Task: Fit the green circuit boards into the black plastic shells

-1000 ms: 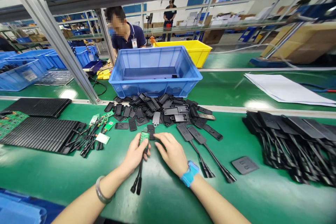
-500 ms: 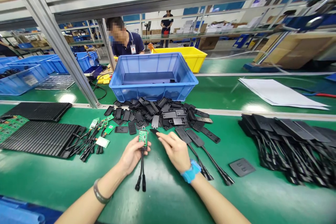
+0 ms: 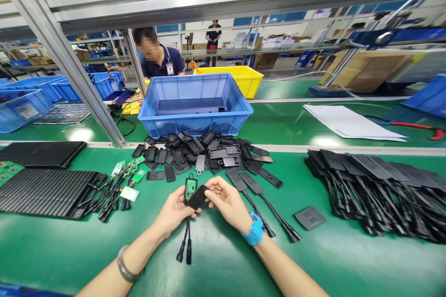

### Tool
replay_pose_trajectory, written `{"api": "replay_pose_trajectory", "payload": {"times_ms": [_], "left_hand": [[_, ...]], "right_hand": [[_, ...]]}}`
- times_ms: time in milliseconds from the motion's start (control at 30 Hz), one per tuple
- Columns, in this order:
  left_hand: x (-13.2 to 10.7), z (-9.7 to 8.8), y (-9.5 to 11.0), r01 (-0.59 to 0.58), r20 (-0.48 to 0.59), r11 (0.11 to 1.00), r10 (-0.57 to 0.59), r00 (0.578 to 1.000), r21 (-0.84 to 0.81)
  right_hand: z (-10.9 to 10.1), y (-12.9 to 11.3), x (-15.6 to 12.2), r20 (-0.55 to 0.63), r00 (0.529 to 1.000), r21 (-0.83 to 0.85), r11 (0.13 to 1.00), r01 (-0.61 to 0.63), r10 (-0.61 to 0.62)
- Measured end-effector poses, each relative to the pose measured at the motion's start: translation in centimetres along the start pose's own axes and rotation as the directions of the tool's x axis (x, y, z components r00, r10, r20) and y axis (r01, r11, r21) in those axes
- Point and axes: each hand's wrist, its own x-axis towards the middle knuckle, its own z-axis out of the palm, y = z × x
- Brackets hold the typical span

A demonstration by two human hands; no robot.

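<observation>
My left hand [image 3: 174, 212] grips a small black case with a green circuit board [image 3: 191, 187] lying in it. Two short black cables with connectors [image 3: 188, 251] hang from the case's lower end. Between thumb and fingers my right hand [image 3: 225, 200] holds a flat black cover [image 3: 198, 197], tilted over the lower part of the board. Whether the cover touches the case I cannot tell. Beyond my hands lies a heap of black case parts [image 3: 195, 148]. Two closed black cases with cables [image 3: 251, 183] rest right of my right hand.
Green boards with cables [image 3: 130, 193] and black slotted racks [image 3: 45, 195] lie at left. A blue bin [image 3: 195, 123] stands behind the heap, a yellow bin [image 3: 249, 79] beyond it. Many cased cables [image 3: 362, 195] and a square black piece [image 3: 310, 218] are at right. A metal post [image 3: 75, 65] rises at left.
My right hand has brought the black cover left and down, over the lower part of the board, and its flat face now shows. My left hand still holds the case. The view has shifted slightly.
</observation>
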Motion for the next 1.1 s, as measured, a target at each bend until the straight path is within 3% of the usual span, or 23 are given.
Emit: {"api": "replay_pose_trajectory", "payload": {"times_ms": [233, 433, 600, 733, 800, 967, 1100], "left_hand": [[-0.2, 0.2, 0.0, 0.046, 0.131, 0.999, -0.048, 0.990, 0.018], [-0.4, 0.1, -0.7, 0.044, 0.155, 0.999, -0.048, 0.987, 0.029], [-0.3, 0.3, -1.1, -0.004, 0.123, 0.990, -0.013, 0.992, 0.139], [-0.4, 0.4, -1.1, -0.042, 0.127, 0.979, 0.017, 0.992, 0.200], [-0.5, 0.5, -1.1, -0.059, 0.112, 0.968, 0.032, 0.993, 0.243], [-0.4, 0.7, -1.7, -0.041, 0.087, 0.980, 0.025, 0.996, 0.194], [-0.4, 0.8, -2.8, -0.053, 0.177, 0.997, 0.041, 0.983, 0.060]], "right_hand": [[-0.1, 0.8, 0.3, -0.080, 0.996, -0.131, 0.991, 0.037, -0.048], [-0.2, 1.2, 0.2, -0.127, 0.985, -0.270, 0.960, 0.078, -0.116], [0.2, 1.4, 0.2, -0.125, 0.992, -0.060, 0.998, -0.018, 0.011], [0.4, 1.2, 0.3, 0.034, 0.995, 0.001, 0.996, -0.094, 0.094], [0.4, 1.2, 0.4, 0.071, 0.992, -0.040, 0.994, -0.100, 0.103], [1.4, 1.0, -0.2, -0.042, 0.997, -0.213, 0.975, -0.065, 0.058], [2.3, 0.5, -1.1, -0.049, 0.993, -0.559, 0.827, 0.065, -0.111]]}}
